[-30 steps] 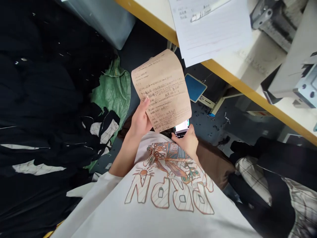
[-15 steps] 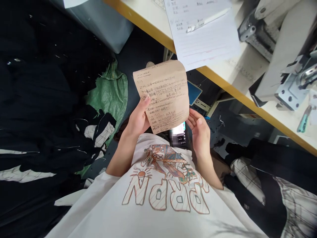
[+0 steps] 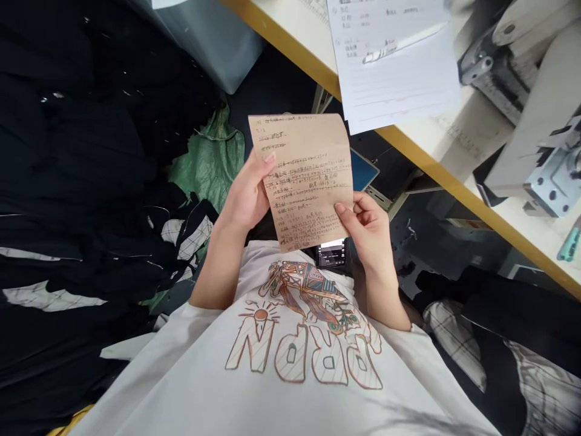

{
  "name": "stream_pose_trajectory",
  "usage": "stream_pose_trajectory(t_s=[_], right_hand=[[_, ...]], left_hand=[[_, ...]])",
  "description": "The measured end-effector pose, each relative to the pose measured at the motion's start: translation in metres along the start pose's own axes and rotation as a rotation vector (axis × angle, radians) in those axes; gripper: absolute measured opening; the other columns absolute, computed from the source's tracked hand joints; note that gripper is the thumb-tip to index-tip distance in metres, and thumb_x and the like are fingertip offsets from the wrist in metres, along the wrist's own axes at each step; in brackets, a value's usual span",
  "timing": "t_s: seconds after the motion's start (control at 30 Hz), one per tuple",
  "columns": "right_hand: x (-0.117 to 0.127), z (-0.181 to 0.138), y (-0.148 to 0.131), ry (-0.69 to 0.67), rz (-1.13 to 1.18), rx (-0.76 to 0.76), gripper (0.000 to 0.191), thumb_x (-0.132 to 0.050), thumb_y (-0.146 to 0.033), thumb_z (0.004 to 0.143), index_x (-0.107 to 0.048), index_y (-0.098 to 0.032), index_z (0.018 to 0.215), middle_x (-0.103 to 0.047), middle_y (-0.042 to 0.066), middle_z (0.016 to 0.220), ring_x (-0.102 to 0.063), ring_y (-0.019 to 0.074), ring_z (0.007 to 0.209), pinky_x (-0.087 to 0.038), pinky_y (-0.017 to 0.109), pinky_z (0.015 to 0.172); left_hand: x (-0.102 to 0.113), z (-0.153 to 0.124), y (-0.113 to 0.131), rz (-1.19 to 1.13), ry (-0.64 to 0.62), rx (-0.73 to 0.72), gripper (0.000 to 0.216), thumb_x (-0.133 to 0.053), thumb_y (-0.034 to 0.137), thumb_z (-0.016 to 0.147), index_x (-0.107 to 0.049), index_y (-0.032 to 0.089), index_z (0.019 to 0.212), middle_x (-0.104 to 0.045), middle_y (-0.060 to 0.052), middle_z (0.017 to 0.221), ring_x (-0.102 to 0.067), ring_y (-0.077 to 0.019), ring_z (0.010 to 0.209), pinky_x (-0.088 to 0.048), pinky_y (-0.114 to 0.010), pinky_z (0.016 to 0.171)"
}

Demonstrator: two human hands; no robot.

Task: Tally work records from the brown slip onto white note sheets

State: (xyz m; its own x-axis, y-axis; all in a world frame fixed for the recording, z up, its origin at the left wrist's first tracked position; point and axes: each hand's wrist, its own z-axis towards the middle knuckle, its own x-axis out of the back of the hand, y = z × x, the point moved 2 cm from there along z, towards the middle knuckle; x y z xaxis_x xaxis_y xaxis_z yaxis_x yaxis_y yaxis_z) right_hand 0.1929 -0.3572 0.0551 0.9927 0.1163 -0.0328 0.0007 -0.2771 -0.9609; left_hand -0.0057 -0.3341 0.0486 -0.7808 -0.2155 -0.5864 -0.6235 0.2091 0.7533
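Item held: a sheet of creased kraft paper, covered in rows of handwriting, some lines apparently struck through; the writing is too small to read.
Position: upright, in front of the chest, tilted slightly, its lower edge just above the shirt.
Left hand: grasping the sheet's left edge, thumb on the face, fingers behind.
Right hand: grasping the lower right edge between thumb and curled fingers.
Activity shown: both hands hold the sheet up, written side towards the wearer.
Near: a smartphone, screen lit, below the sheet, just left of the right hand.
Worn: a white printed T-shirt.
Far right: a yellow-edged table bearing a white lined sheet, a white pen and a metal machine bracket.
Left: a heap of black fabric with plaid lining, and a green woven sack.
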Motion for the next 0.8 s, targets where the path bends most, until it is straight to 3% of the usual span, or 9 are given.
stream_pose_trajectory(t_s=[0.17,0.27,0.4,0.6,0.7,0.8], right_hand=[[0.007,-0.007,0.006,-0.021,-0.034,-0.039,0.027,-0.075,-0.046,0.081,-0.068,-0.023,0.095,-0.067,-0.005,0.076,-0.056,0.0086,0.063,-0.046,0.023,0.059],[0.01,-0.01,0.009,-0.016,-0.026,-0.057,0.026,-0.074,-0.044,0.081,-0.068,-0.023,0.095,-0.067,-0.005,0.077,-0.056,0.0086,0.064,-0.046,0.023,0.061],[0.011,-0.016,0.016,0.015,0.012,-0.079,0.024,-0.075,-0.041,0.08,-0.068,-0.023,0.094,-0.071,-0.003,0.082,-0.06,0.0094,0.068,-0.049,0.024,0.064],[0.011,-0.026,0.023,0.034,-0.015,-0.106,0.024,-0.074,-0.043,0.081,-0.068,-0.023,0.093,-0.071,-0.003,0.079,-0.059,0.0096,0.066,-0.048,0.023,0.061],[0.013,-0.031,0.022,0.059,-0.037,-0.093,0.024,-0.074,-0.044,0.081,-0.068,-0.022,0.091,-0.067,-0.004,0.074,-0.054,0.0083,0.061,-0.044,0.021,0.055],[0.016,-0.038,0.019,0.117,-0.048,-0.068,0.024,-0.074,-0.045,0.083,-0.067,-0.022,0.089,-0.056,-0.008,0.06,-0.043,0.0056,0.049,-0.035,0.019,0.045]], left_hand=[[-0.005,0.025,0.018,0.009,0.001,-0.121,0.028,-0.046,0.02,0.099,-0.059,0.027,0.123,-0.07,0.001,0.129,-0.033,-0.0238,0.152,-0.031,-0.046,0.126],[-0.009,0.043,0.027,0.156,0.015,-0.155,0.034,-0.031,0.02,0.104,-0.051,0.032,0.129,-0.071,0.012,0.126,-0.033,-0.016,0.152,-0.022,-0.043,0.131],[-0.012,0.062,0.039,0.353,-0.009,-0.249,0.037,-0.02,0.016,0.107,-0.047,0.029,0.13,-0.069,0.019,0.126,-0.034,-0.0097,0.15,-0.011,-0.038,0.132],[-0.019,0.069,0.059,0.412,-0.057,-0.394,0.029,-0.031,0.01,0.107,-0.056,0.024,0.105,-0.071,0.014,0.116,-0.049,-0.0116,0.14,-0.023,-0.035,0.129],[-0.024,0.072,0.068,0.486,-0.114,-0.471,0.03,-0.034,0.01,0.107,-0.058,0.026,0.102,-0.071,0.017,0.106,-0.047,-0.0122,0.142,-0.035,-0.03,0.123],[-0.027,0.078,0.076,0.535,-0.083,-0.558,0.026,-0.038,0.01,0.105,-0.059,0.022,0.094,-0.07,0.015,0.098,-0.037,-0.0217,0.148,-0.043,-0.028,0.117]])
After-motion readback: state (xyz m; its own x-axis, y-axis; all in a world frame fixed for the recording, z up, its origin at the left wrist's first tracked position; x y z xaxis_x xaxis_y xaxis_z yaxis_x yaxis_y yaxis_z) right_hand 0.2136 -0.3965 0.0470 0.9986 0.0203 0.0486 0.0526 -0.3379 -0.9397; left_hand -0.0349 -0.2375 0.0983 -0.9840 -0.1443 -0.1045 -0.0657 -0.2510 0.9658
